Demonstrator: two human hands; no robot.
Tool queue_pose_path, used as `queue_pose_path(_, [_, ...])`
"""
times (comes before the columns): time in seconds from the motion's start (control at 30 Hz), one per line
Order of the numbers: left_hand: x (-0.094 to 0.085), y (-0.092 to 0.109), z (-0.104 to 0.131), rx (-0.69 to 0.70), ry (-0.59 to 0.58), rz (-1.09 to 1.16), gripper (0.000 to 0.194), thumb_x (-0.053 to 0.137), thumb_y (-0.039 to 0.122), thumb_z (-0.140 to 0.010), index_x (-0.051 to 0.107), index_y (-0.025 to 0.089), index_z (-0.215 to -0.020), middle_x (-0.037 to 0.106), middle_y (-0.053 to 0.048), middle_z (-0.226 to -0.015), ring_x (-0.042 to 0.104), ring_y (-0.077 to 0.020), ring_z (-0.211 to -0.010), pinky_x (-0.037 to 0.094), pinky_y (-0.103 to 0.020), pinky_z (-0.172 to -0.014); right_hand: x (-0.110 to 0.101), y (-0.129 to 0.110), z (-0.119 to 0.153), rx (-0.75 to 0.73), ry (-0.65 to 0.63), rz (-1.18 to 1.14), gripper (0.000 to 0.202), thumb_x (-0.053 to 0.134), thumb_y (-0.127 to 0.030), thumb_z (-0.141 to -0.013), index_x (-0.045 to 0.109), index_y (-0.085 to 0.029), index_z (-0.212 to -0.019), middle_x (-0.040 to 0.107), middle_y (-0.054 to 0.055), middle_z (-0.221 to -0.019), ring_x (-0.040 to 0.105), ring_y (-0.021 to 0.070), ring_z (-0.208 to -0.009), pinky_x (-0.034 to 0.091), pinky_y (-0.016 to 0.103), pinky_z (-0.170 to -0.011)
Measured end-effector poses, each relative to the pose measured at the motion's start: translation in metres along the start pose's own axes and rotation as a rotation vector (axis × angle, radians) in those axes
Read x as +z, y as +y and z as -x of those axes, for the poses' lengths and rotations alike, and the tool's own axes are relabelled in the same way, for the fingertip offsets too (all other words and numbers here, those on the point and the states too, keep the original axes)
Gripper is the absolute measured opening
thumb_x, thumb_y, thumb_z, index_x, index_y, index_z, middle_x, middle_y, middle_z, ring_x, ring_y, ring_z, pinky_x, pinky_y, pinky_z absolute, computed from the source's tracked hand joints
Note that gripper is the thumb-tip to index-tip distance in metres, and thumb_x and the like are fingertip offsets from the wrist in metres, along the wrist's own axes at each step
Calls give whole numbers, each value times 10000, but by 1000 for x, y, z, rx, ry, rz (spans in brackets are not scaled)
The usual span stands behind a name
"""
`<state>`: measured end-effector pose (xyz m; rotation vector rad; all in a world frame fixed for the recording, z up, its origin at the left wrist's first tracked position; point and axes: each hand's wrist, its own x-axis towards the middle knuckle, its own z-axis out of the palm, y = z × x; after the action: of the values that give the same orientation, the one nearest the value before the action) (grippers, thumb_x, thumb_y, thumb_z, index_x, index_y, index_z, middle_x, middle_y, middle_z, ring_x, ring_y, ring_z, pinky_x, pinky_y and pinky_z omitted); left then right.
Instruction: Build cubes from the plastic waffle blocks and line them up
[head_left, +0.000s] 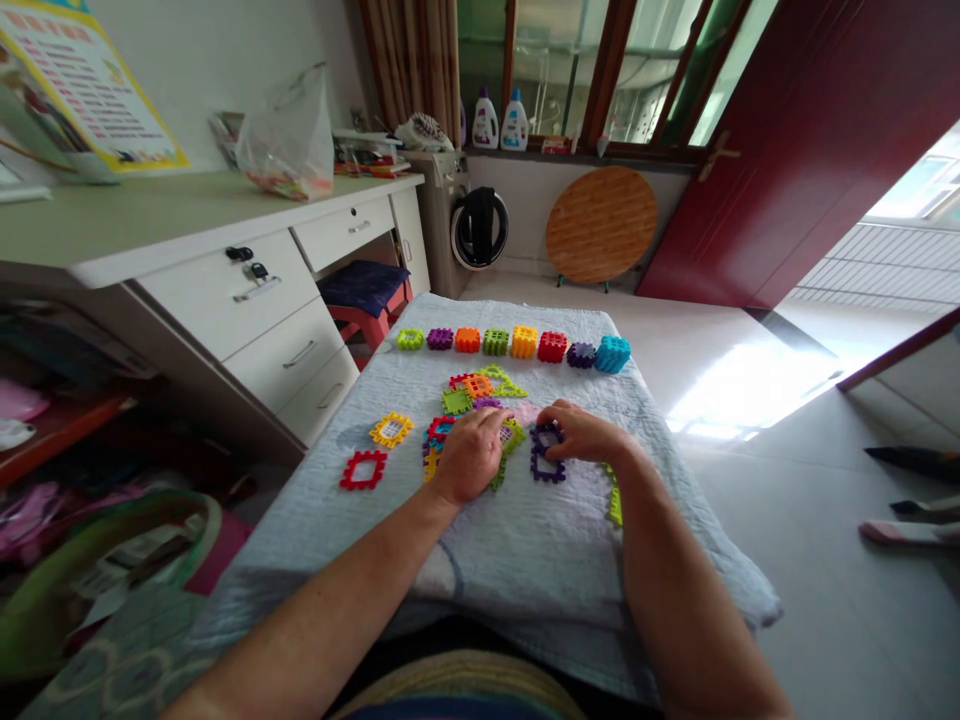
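Note:
My left hand (pixel 472 455) is over a pile of loose plastic building pieces, its fingers bent together; whatever they hold is hidden beneath them. Green lattice pieces (pixel 511 435) show by its fingertips, and red, blue and yellow pieces (pixel 438 437) lie at its left side. Farther right, my right hand (pixel 579 435) has thumb and fingers closed around the upper part of a dark purple square frame piece (pixel 548 476). Just beyond the hands lie an orange piece (pixel 478 386), a green square (pixel 456 402) and a lime triangle (pixel 504 381).
Several assembled blocks, among them a yellow block (pixel 524 342) and a blue block (pixel 613 353), line the far side of the cloth-covered table (pixel 525 560). A yellow frame (pixel 391 430) and red frame (pixel 364 470) lie left. Lime pieces (pixel 615 498) are partly behind my right forearm.

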<state>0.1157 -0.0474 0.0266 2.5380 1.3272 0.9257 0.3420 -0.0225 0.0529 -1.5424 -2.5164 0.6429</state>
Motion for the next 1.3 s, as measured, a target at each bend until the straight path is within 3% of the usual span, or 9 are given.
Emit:
queue_pose_path(0.13, [-1, 10, 3, 18, 2, -79, 423, 466, 96, -842, 552, 199, -1243, 574, -79, -1253, 508, -242, -1166, 401, -418, -1038, -5, -5, 2, 25, 19, 25, 345, 700, -239, -657, 623, -166, -985, 602, 59, -969, 558, 185, -871, 440, 279, -802])
queue_pose_path(0.27, [2, 14, 5, 7, -29, -114, 444, 485, 118, -840, 531, 192, -1276, 545, -90, -1287, 474, -251, -1186, 375, -428, -1053, -11, -14, 9, 54, -61, 33, 337, 712, -319, -657, 606, -185, -949, 621, 40, -914, 544, 175, -795, 415, 264, -700])
queue_pose_path(0.47, [5, 8, 3, -52, -10, -96, 445, 491, 108, -816, 546, 172, -1253, 571, -99, -1253, 491, -248, -1165, 370, -416, -1057, -1, -27, 9, 65, -185, 115, 497, 759, -443, -592, 590, -175, -975, 622, 74, -968, 563, 226, -868, 419, 290, -722])
queue_pose_path(0.9, [4, 8, 2, -28, -87, 7, 440, 493, 138, -854, 517, 180, -1291, 621, -87, -1232, 534, -244, -1136, 389, -431, -1024, 1, -51, 9, 147, -179, 320, 508, 744, -402, -589, 593, -168, -1013, 610, 132, -1056, 592, 269, -930, 432, 324, -766])
queue_pose_path(1.0, [1, 12, 3, 8, -125, 58, 411, 494, 168, -877, 528, 181, -1287, 634, -87, -1222, 550, -246, -1118, 394, -439, -1017, -11, -40, 10, 163, -162, 339, 432, 712, -368, -607, 591, -176, -975, 614, 114, -1017, 588, 248, -885, 419, 312, -734])
queue_pose_path(1.1, [-2, 15, 3, 39, -138, 93, 391, 503, 185, -883, 545, 187, -1272, 635, -88, -1225, 554, -246, -1113, 396, -444, -1017, -37, -13, 7, 166, -67, 360, 369, 680, -346, -628, 580, -183, -943, 613, 93, -987, 564, 243, -902, 398, 318, -761])
queue_pose_path(1.3, [-2, 17, 4, 62, -89, 136, 410, 532, 136, -839, 559, 212, -1242, 626, -68, -1204, 532, -230, -1121, 393, -427, -1030, -95, 50, -31, 319, 198, 472, 442, 659, -379, -637, 585, -208, -1037, 599, 100, -1069, 487, 305, -1017, 350, 389, -820])
